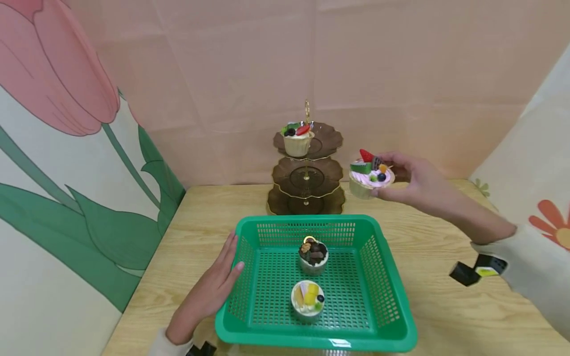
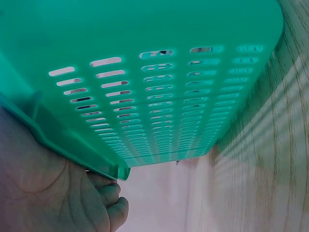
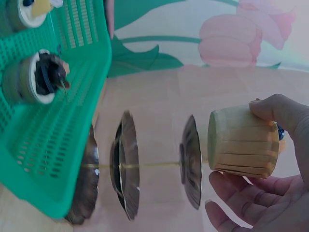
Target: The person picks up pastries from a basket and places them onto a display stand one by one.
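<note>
My right hand grips a cupcake with pink cream, a strawberry and other fruit on top, held in the air right of the tiered stand. In the right wrist view its pale pleated cup sits between thumb and fingers. My left hand rests with fairly straight fingers against the left rim of the green basket. Inside the basket are a chocolate-topped cupcake and one topped with yellow fruit. A fruit-topped cupcake stands on the left of the stand's top plate.
Behind the basket stands the brown three-tier stand with gold edges and a ring handle. Everything rests on a wooden table. A pink cloth backdrop hangs behind, with flower-patterned panels at both sides.
</note>
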The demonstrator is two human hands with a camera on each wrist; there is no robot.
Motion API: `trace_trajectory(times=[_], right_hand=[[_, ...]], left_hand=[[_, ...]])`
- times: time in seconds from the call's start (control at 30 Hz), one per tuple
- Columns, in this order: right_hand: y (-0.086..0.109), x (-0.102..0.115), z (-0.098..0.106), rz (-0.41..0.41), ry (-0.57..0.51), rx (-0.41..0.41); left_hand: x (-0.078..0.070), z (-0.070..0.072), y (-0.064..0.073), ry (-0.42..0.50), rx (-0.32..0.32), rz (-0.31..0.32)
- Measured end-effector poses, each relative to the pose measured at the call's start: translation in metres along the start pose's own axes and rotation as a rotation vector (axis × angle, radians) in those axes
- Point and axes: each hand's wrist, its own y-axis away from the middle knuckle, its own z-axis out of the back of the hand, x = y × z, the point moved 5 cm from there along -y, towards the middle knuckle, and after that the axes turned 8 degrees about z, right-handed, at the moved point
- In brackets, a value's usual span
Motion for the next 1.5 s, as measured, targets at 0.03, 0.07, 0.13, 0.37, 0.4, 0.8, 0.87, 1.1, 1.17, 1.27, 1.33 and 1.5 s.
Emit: trace_trajectory(times=[0.03,0.07,0.13,0.37,0.4,0.8,0.87,1.1,1.17,1.27,1.33,1.5], right_hand=[[-0.003,-0.001,0.002,-0.010,-0.006,-0.007],[-0.006,-0.002,0.005,-0.015,-0.017,-0.010],[-0.012,-0.002,0.008,-0.034,-0.032,-0.016],[-0.031,-0.009,0.017,-0.091,-0.045,-0.023],[-0.033,-0.011,0.018,-0.094,-0.038,-0.021],[-0.077,-0.023,0.016,-0.075,-0.007,-0.071],[-0.085,-0.023,0.014,-0.061,-0.021,-0.085],[-0.109,-0.023,0.007,-0.017,-0.038,-0.093],[-0.114,-0.024,0.005,-0.013,-0.034,-0.086],[-0.119,-0.027,0.002,-0.018,-0.018,-0.076],[-0.122,-0.027,0.001,-0.024,-0.025,-0.075],[-0.130,-0.026,-0.003,-0.023,-0.064,-0.085]], left_hand=[[0.000,0.000,0.000,0.000,0.001,0.001],[0.000,0.000,0.000,0.001,0.001,-0.003],[0.000,0.000,0.000,-0.002,0.001,-0.002],[0.001,0.002,0.000,-0.003,-0.004,-0.003],[0.002,0.002,0.000,-0.003,-0.004,-0.006],[0.004,0.001,0.004,-0.006,-0.026,-0.037],[0.004,0.002,0.005,-0.004,-0.028,-0.036],[0.005,0.001,0.003,-0.001,-0.027,-0.027],[0.005,0.000,0.003,-0.003,-0.030,-0.031],[0.004,0.000,0.004,-0.006,-0.031,-0.034],[0.004,0.000,0.004,-0.011,-0.031,-0.030],[0.002,0.001,0.004,-0.016,-0.033,-0.027]])
